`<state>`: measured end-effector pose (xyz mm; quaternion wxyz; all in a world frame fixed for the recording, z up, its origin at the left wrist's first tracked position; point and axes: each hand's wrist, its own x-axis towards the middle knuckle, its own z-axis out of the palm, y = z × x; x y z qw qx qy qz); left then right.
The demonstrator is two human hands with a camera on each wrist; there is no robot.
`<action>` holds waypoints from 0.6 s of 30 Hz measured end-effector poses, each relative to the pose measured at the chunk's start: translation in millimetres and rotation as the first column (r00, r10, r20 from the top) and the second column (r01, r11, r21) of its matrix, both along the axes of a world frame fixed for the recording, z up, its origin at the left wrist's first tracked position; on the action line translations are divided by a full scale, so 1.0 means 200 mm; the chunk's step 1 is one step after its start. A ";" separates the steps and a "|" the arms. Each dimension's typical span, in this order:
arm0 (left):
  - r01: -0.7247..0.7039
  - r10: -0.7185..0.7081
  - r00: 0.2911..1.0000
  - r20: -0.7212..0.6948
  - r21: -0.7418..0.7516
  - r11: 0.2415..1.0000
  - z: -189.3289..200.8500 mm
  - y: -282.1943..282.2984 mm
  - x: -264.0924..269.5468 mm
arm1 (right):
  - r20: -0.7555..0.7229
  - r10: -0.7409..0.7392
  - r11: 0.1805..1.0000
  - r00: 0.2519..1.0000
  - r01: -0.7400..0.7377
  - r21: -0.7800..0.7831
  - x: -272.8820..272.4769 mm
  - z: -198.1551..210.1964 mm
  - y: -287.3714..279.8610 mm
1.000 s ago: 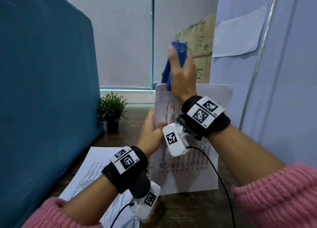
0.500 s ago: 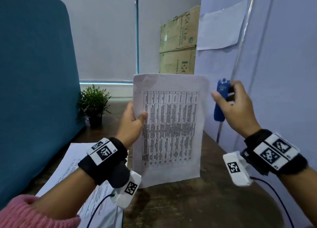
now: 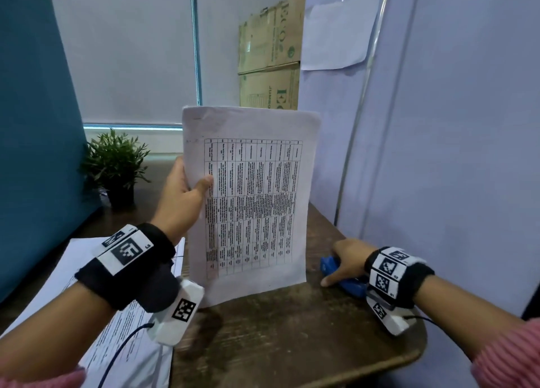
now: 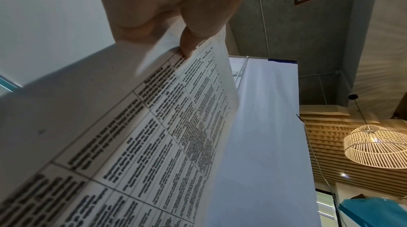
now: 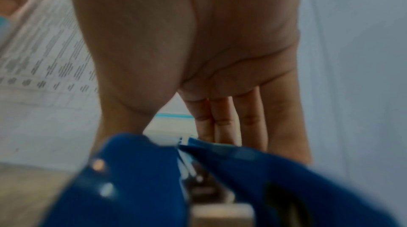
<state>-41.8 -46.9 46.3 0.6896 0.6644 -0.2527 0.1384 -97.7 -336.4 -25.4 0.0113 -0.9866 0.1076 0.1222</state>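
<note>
Two hands: left hand (image 3: 181,200) pinches sheets (image 3: 251,200) upright; right hand (image 3: 347,256), fingers straight, rests on stapler (image 3: 327,266), table (image 3: 292,344) right edge. Stapling likely done; sheets not yet put down.

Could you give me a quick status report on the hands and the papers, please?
Left hand pinches printed sheets upright at their left edge. Right hand rests on blue stapler on wooden table, fingers straight. Nothing in the way.
</note>
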 end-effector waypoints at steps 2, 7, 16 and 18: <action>-0.003 0.003 1.000 0.002 0.006 1.000 0.00 0.00 0.00 | -0.032 0.000 1.000 0.999 0.000 -0.006 0.01 -0.02 0.00; -0.022 0.022 1.000 0.009 0.011 1.000 -0.01 0.00 -0.01 | 0.030 -0.011 0.995 1.000 0.008 0.100 0.00 -0.03 -0.02; -0.112 0.114 0.993 0.031 -0.056 0.992 0.17 0.15 -0.01 | 0.483 0.105 0.706 0.869 -0.408 0.579 0.04 0.17 0.24; -0.179 0.181 0.981 0.069 -0.039 0.983 0.24 0.24 0.00 | 0.524 0.055 0.608 0.850 -0.445 0.657 0.06 0.20 0.32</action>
